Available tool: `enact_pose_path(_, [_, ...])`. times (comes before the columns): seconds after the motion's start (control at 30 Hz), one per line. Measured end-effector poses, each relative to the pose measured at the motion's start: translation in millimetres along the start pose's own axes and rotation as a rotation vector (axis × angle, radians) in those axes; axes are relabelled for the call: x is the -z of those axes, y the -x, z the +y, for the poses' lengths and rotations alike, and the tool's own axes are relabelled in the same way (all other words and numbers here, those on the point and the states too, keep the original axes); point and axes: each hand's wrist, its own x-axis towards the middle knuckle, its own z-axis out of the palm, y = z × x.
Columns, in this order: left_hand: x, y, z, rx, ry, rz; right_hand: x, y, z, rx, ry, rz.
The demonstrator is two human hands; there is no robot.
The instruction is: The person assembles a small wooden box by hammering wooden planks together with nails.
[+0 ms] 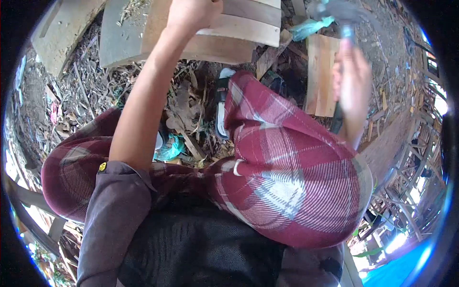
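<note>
My right hand (355, 76) is wrapped around the handle of a hammer (347, 32), raised on the right side. Motion smears the dark hammer head. At the top of the view my left hand (193, 13) is closed and rests over a curved panel of wooden slats (244, 23). Its fingertips are partly cut off by the frame edge, so anything pinched in them cannot be seen. Pale and darker slats lie side by side across the panel, above my feet.
A flat wooden board (321, 79) lies on the ground near my right hand. Curved wooden pieces (67, 33) stand at upper left. Leaves and wood scraps cover the soil, with a green plastic scrap (311, 28) and a teal plastic bag (171, 148). My knees (306, 186) are bent wide.
</note>
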Motion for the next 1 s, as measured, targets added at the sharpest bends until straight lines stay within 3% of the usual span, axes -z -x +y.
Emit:
enact_pose_path(0.1, [-1, 0, -4, -0.05, 0.003, -0.01, -10, 1, 10, 0.002, -0.152, 0.101])
enact_pose_path(0.13, [1, 0, -2, -0.025, 0.006, -0.024, -33, -2, 19, 0.054, -0.084, 0.134])
enact_pose_path(0.17, [2, -1, 1, 0.0, 0.01, -0.037, -48, -3, 22, 0.046, 0.309, 0.016])
enact_pose_path(0.2, [2, 2, 2, -0.003, 0.003, -0.025, -63, -1, 25, 0.072, 0.399, -0.024])
enact_pose_path(0.37, [-3, 4, -5, -0.037, 0.022, 0.024, -9, 8, -4, 0.003, 0.051, 0.158])
enact_pose_path(0.47, [3, 1, 1, -0.017, 0.032, -0.015, -26, 12, 9, -0.031, -0.209, 0.232])
enact_pose_path(0.5, [6, 1, 5, 0.0, 0.043, -0.024, -40, 12, 14, 0.033, 0.018, 0.183])
enact_pose_path(0.53, [7, 1, 7, 0.016, 0.056, -0.035, -53, 4, 18, -0.053, 0.377, 0.021])
enact_pose_path(0.6, [0, -1, 3, -0.06, 0.047, 0.005, -65, 1, 25, -0.079, 0.225, -0.055])
enact_pose_path(0.63, [-2, -4, -3, -0.084, 0.013, 0.046, -55, 1, 24, 0.015, 0.265, 0.063])
enact_pose_path(0.77, [4, 3, 12, 0.03, 0.044, 0.048, -24, 4, 16, -0.006, -0.63, 0.031])
enact_pose_path(0.87, [3, -1, -11, 0.066, 0.026, -0.114, -43, -16, 32, -0.023, -0.861, -0.051])
enact_pose_path(0.93, [-4, -5, -33, 0.022, 0.308, 0.058, -73, -34, 52, -0.086, -1.261, -0.183])
enact_pose_path(0.97, [13, -2, -12, 0.261, 0.823, -0.098, -87, -39, 59, -0.118, -1.327, -0.144])
enact_pose_path(1.0, [25, -2, -2, 0.251, 0.869, -0.081, -95, -36, 54, -0.143, -1.337, -0.112])
